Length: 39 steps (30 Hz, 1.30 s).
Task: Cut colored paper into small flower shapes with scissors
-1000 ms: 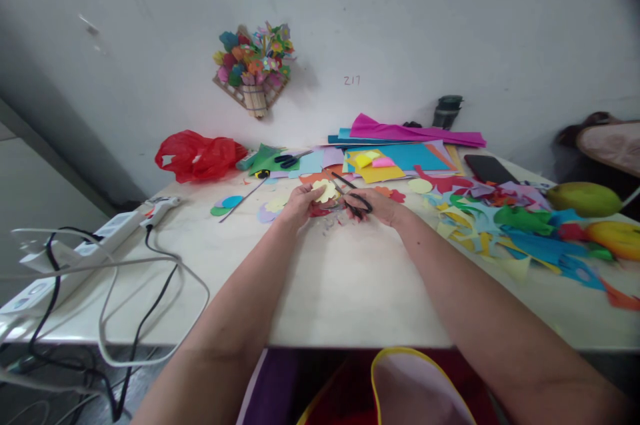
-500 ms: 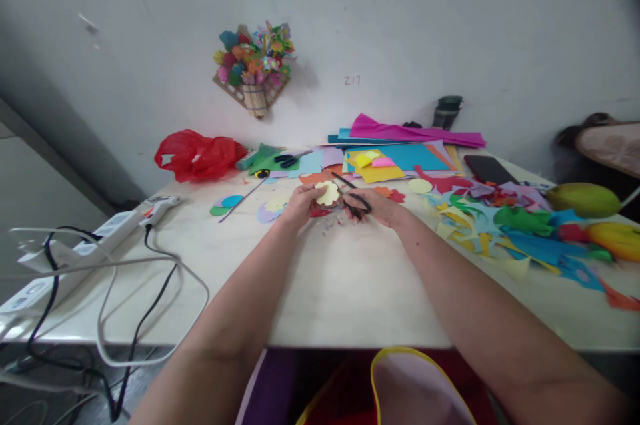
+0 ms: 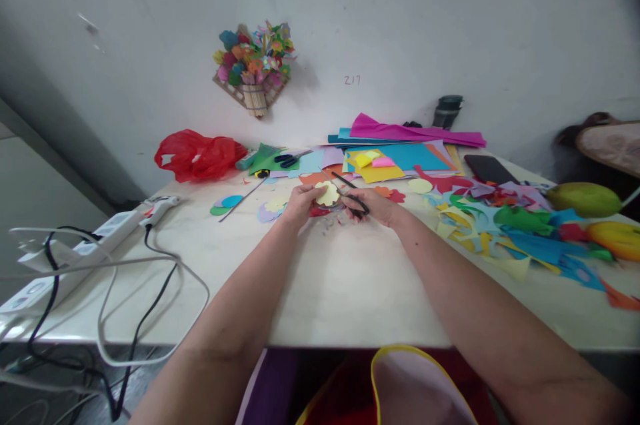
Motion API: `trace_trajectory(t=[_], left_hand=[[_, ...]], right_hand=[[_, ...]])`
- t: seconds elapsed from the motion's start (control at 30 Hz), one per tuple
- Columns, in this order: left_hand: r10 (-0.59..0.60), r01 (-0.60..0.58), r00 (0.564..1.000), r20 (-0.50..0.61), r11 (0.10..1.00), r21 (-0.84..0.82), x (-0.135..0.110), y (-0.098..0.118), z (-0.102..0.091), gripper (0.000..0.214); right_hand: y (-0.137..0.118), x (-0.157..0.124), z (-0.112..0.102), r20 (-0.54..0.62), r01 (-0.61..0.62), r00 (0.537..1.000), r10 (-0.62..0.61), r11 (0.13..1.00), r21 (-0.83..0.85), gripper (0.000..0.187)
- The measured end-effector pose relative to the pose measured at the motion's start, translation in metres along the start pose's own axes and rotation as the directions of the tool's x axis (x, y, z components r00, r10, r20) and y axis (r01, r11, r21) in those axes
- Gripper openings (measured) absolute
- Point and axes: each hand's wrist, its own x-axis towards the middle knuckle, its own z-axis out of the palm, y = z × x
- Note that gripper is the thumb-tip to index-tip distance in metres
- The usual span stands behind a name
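Observation:
My left hand pinches a pale yellow paper flower with a scalloped edge by its left side. Black-handled scissors are gripped in my right hand, their blades pointing up and left against the flower's right edge. Beneath the two hands lie small paper snippets and a bit of red paper. Orange and red paper flowers rest just beyond my right hand. Left of my left hand are pale yellow and lilac paper pieces.
Coloured paper scraps spread across the right side, near a phone and yellow-green fruit. Paper sheets and a second pair of scissors lie at the back. A red plastic bag and a power strip with cables occupy the left.
The scissor handles in my right hand have drawn closer together. My left hand and the flower stay almost in the same place.

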Motion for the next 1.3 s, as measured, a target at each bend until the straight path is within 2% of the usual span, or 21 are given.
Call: trace_trajectory(t=[0.57,0.87,1.3], left_hand=[[-0.003,0.003,1.0,-0.009,1.0,0.005,-0.001,0.001,0.001,0.033],[-0.048,0.047,0.999,0.008,0.999,0.022,-0.001,0.002,0.0,0.032],[-0.023,0.023,1.0,0.003,0.999,0.026,0.0,0.001,-0.001,0.031]], right_hand=[[0.004,0.003,-0.001,-0.037,0.012,0.999,-0.011,1.0,0.02,0.029],[-0.008,0.0,0.006,-0.087,0.008,0.996,0.003,0.992,0.123,0.023],[-0.013,-0.002,0.008,-0.088,0.018,0.996,-0.007,0.993,0.115,0.021]])
